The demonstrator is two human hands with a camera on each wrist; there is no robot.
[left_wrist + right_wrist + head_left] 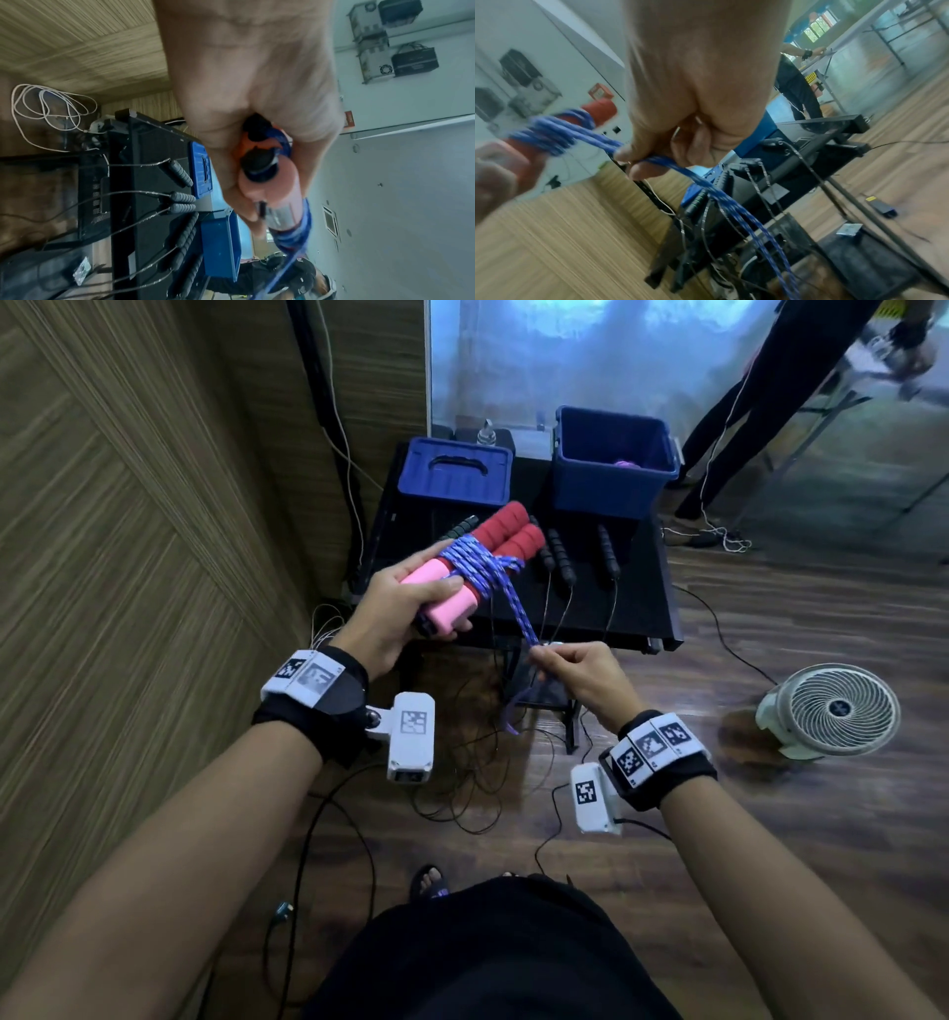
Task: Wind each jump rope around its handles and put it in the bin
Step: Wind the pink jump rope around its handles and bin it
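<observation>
My left hand [405, 603] is wrapped around the pink-and-red handles [477, 562] mid-frame, blue rope [485, 567] coiled on them. Right hand [575, 670] pinches the loose rope end below; the bin [611, 464] sits upper right on the tabletop [637, 598].

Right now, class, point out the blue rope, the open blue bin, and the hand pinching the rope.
blue rope [475, 564]: head view, on the coils wound round the handles.
open blue bin [601, 487]: head view, on its front wall.
right hand [580, 672]: head view, on the back of the hand.
</observation>
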